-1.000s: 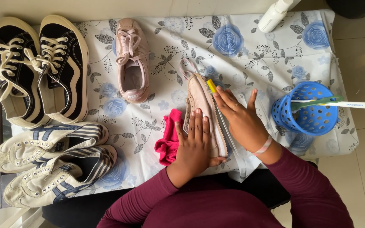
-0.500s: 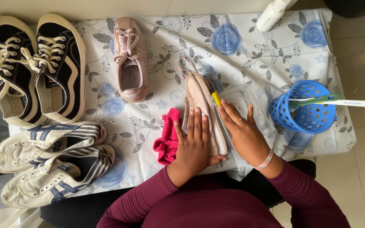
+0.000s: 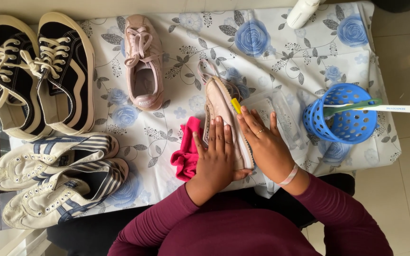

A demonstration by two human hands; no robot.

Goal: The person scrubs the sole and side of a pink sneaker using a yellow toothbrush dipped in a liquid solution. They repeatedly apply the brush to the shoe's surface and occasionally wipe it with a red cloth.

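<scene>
A pink sneaker [image 3: 220,105] lies on its side in the middle of the table, sole edge toward me. My left hand [image 3: 215,157] presses flat on its side, fingers together, holding it down. My right hand [image 3: 262,144] grips a small brush with a yellow handle [image 3: 235,105] against the shoe's sole edge. A crumpled pink cloth [image 3: 186,150] lies just left of the shoe. The matching pink sneaker [image 3: 143,61] stands upright further back on the floral tablecloth [image 3: 281,57].
A pair of black sneakers [image 3: 39,71] and a pair of white striped sneakers [image 3: 53,178] lie at the left. A blue perforated basket [image 3: 340,124] with toothbrushes stands at the right. A white bottle [image 3: 302,11] sits at the far edge. A clear container [image 3: 271,102] lies beside my right hand.
My right hand has slid slightly along the shoe's sole edge with the brush. My left hand has stayed on the shoe.
</scene>
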